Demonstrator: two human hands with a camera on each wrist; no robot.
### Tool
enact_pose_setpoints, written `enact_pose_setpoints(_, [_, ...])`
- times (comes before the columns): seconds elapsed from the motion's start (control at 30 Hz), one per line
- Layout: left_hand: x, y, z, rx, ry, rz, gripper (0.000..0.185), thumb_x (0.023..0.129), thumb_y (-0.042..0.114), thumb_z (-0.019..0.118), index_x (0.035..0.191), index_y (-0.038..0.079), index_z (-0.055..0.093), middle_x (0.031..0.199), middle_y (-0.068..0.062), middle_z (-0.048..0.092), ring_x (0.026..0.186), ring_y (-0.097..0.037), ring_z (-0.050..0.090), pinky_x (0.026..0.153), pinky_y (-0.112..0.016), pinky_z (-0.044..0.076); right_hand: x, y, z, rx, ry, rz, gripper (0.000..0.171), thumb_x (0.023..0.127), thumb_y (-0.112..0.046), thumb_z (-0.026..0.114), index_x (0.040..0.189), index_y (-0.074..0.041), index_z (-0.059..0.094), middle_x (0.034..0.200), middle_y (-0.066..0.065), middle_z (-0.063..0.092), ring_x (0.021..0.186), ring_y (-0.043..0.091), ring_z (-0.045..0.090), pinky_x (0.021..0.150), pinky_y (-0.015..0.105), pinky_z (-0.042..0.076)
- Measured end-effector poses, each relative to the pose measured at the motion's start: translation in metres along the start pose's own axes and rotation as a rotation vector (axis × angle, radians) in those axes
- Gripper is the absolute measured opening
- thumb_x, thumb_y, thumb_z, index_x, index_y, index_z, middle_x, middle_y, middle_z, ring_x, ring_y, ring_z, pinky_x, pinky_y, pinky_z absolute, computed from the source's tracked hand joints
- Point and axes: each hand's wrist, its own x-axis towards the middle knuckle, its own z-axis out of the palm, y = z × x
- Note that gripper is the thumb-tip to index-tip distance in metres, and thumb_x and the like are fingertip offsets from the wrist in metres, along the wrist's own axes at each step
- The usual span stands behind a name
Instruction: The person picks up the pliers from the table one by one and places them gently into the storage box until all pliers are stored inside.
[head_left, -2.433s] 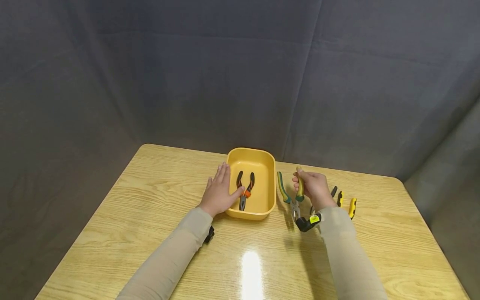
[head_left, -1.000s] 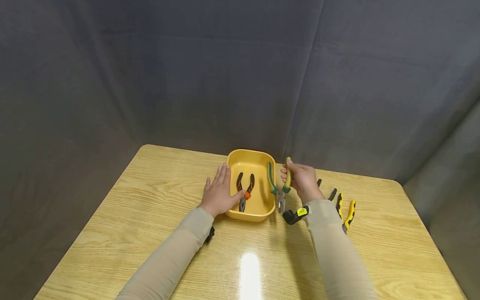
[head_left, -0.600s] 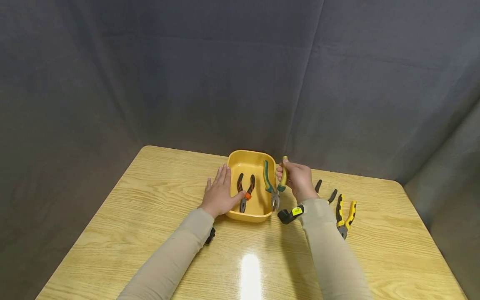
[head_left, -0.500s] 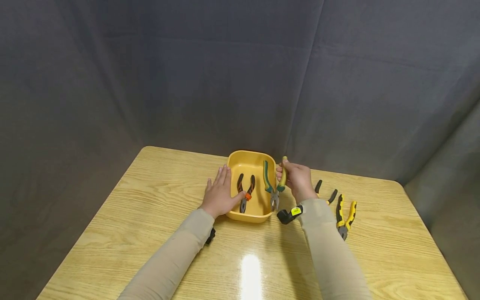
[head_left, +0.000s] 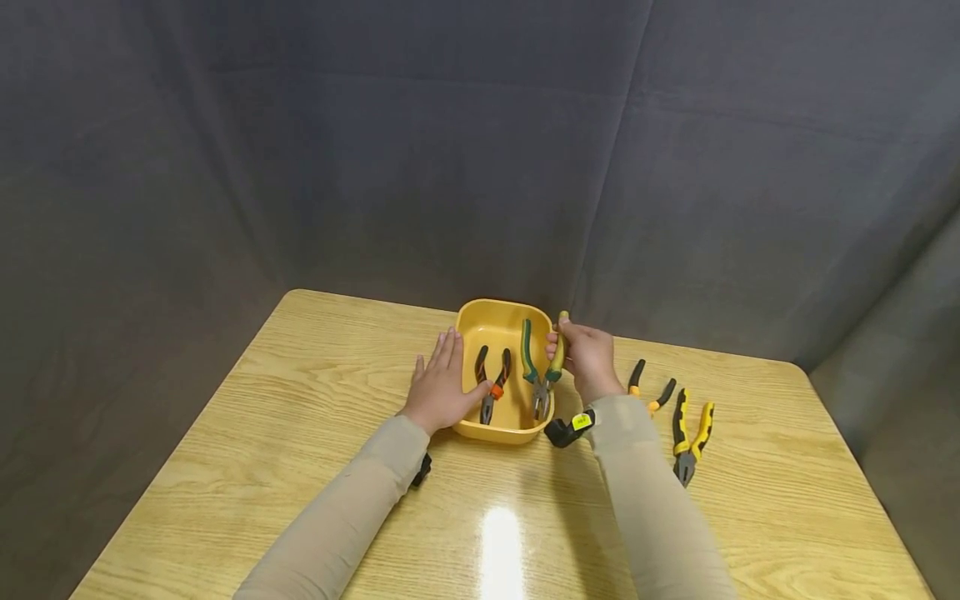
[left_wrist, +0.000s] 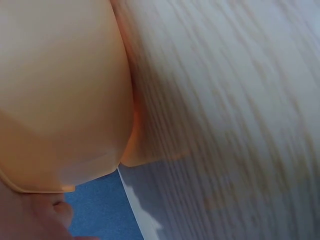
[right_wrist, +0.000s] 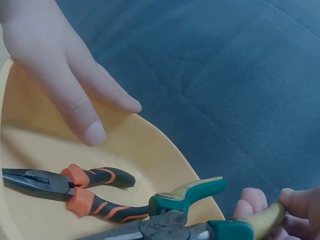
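Observation:
My right hand [head_left: 589, 357] pinches one handle of green-and-yellow pliers [head_left: 541, 388] between thumb and fingers. These pliers hang, handles spread and metal nose down, over the right side of a yellow plastic bin [head_left: 501, 434]. Long-nose pliers [head_left: 496, 390] with black-and-orange handles lie inside the bin. My left hand [head_left: 441, 390] rests on the bin's left rim, fingers straight and thumb reaching over the inside. In the right wrist view the green-and-yellow pliers [right_wrist: 170, 224] partly cover the long-nose pliers' handle. The left wrist view shows the bin's outer wall [left_wrist: 65, 100] close up.
To the right on the wooden table [head_left: 315, 400] lie pliers with yellow-and-black handles [head_left: 684, 442]. Another tool with black-and-orange handles [head_left: 637, 379] is partly hidden by my right sleeve. A dark grey curtain [head_left: 450, 150] hangs behind the table.
My right hand has carried the green-and-yellow pliers leftward from beside the bin to over its right side. The tools on the right have come into fuller view. My left hand stays on the rim.

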Motion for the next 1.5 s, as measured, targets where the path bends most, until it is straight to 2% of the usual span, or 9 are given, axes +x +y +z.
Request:
enact_pose_setpoints(0.27, [-0.001,0.001,0.001,0.004,0.016,0.011,0.097,0.099,0.058,0.054,0.162,0.001,0.008,0.170,-0.015,0.004,0.156,-0.026,0.001,0.121,-0.060,0.008,0.000,0.006,0.007,-0.025,0.025,0.000,0.033,0.107,-0.020,0.053,0.112,0.011,0.062,0.083,0.009,0.068,0.059,0.010,0.065,0.062,0.022,0.057])
enact_pose_setpoints(0.57, [0.003,-0.001,0.006,0.020,0.007,0.004,0.099,0.098,0.061,0.053,0.162,0.003,0.005,0.170,-0.012,0.001,0.156,-0.025,-0.002,0.122,-0.059,0.007,-0.005,0.010,0.012,-0.069,0.022,-0.009,0.044,0.108,-0.022,0.052,0.126,0.018,0.057,0.085,0.009,0.067,0.061,0.010,0.066,0.064,0.022,0.058])
enact_pose_setpoints(0.77, [0.004,-0.001,0.008,0.018,0.006,-0.003,0.099,0.098,0.060,0.054,0.162,0.003,0.005,0.170,-0.011,-0.001,0.156,-0.024,-0.002,0.122,-0.058,0.007,-0.004,0.014,0.018,-0.055,0.040,-0.024,0.043,0.107,-0.018,0.053,0.125,0.021,0.057,0.082,0.011,0.067,0.058,0.011,0.065,0.060,0.022,0.057])
enact_pose_setpoints(0.93, [0.004,-0.002,0.008,0.022,0.004,-0.006,0.097,0.099,0.059,0.054,0.162,0.003,0.005,0.170,-0.011,-0.001,0.156,-0.024,-0.002,0.122,-0.058,0.007,-0.004,0.017,0.022,-0.068,0.053,-0.017,0.040,0.107,-0.019,0.054,0.122,0.018,0.060,0.080,0.010,0.067,0.057,0.011,0.065,0.059,0.023,0.057])
enact_pose_setpoints(1.2, [0.000,0.000,0.004,0.013,-0.008,-0.006,0.097,0.099,0.059,0.052,0.162,0.003,0.005,0.170,-0.010,-0.002,0.156,-0.024,-0.002,0.122,-0.058,0.006,-0.004,0.025,0.024,-0.108,0.061,-0.034,0.041,0.106,-0.020,0.054,0.123,0.018,0.061,0.083,0.013,0.070,0.060,0.014,0.068,0.065,0.030,0.061])
enact_pose_setpoints(1.5, [-0.002,0.001,0.003,0.001,-0.007,-0.012,0.097,0.099,0.061,0.051,0.162,0.003,0.005,0.170,-0.010,-0.002,0.156,-0.024,-0.003,0.122,-0.058,0.006,-0.005,0.030,0.028,-0.150,0.060,-0.067,0.042,0.107,-0.019,0.054,0.122,0.019,0.061,0.089,0.018,0.071,0.058,0.011,0.067,0.062,0.025,0.059])
